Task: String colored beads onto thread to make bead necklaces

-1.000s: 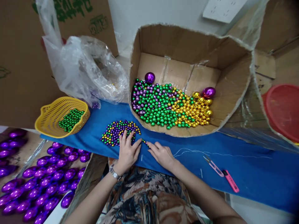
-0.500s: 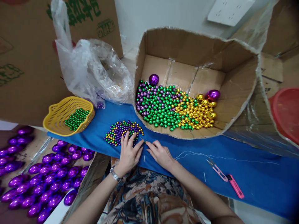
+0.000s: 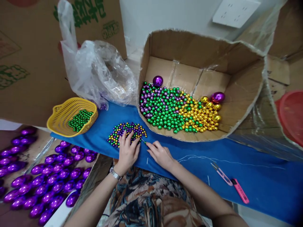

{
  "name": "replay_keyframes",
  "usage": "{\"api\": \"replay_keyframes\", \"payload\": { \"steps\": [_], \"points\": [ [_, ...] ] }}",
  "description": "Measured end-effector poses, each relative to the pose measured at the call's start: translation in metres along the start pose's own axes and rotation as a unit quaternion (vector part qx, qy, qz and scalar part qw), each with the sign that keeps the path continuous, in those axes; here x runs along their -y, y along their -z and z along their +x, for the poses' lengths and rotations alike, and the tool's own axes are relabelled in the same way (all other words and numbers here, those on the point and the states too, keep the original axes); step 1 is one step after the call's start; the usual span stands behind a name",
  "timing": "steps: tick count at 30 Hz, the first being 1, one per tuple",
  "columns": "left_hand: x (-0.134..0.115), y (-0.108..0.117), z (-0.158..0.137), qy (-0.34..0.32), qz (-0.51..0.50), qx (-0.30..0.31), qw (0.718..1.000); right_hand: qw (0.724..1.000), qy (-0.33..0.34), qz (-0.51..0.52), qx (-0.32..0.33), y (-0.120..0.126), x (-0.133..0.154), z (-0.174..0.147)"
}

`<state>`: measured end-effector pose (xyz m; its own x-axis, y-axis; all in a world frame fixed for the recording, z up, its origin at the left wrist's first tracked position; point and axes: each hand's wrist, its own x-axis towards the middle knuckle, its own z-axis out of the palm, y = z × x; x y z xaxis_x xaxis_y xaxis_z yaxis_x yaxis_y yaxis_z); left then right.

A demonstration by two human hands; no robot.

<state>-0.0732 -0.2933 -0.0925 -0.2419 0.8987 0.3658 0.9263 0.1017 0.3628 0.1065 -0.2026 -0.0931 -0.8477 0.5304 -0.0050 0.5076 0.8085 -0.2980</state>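
The person's left hand (image 3: 127,153) has slid back from the right fingertips over the heap of small beads (image 3: 117,134), fingers loosely spread; whether it pinches one cannot be told. The right hand (image 3: 162,156) stays closed on a thin needle (image 3: 143,140), a green bead (image 3: 145,142) at its fingertips. The needle, just beside the heap, now shows bare, seemingly freed from left-hand handling.

Your beads (image 3: 115,135): sm., shiny, prpl/grn/gold, loose pile on blue cloth (image 3: 267,186) | your needle (image 3: 143,140): thin, slanted, by pile | your thread (image 3: 222,160): wht, slack, to R
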Motion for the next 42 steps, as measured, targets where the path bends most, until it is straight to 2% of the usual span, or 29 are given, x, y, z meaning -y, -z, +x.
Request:
{"api": "replay_keyframes", "payload": {
  "steps": [11, 20, 36, 42],
  "points": [
    [-0.004, -0.003, 0.002, -0.026, 0.006, 0.027, 0.999, 0.999, 0.012, -0.030, -0.005, -0.001, 0.003, 0.008],
    [-0.010, -0.009, 0.008, -0.021, -0.007, 0.018, 1.000, 0.998, -0.016, 0.011, -0.053, 0.002, -0.017, -0.014],
    [-0.016, -0.016, 0.011, -0.027, 0.017, 0.036, 0.999, 0.999, -0.013, -0.030, -0.024, 0.004, -0.016, -0.014],
    [-0.018, -0.015, 0.008, -0.029, -0.006, 0.045, 0.999, 0.998, -0.007, -0.055, -0.040, -0.001, -0.012, -0.006]
  ]
}}
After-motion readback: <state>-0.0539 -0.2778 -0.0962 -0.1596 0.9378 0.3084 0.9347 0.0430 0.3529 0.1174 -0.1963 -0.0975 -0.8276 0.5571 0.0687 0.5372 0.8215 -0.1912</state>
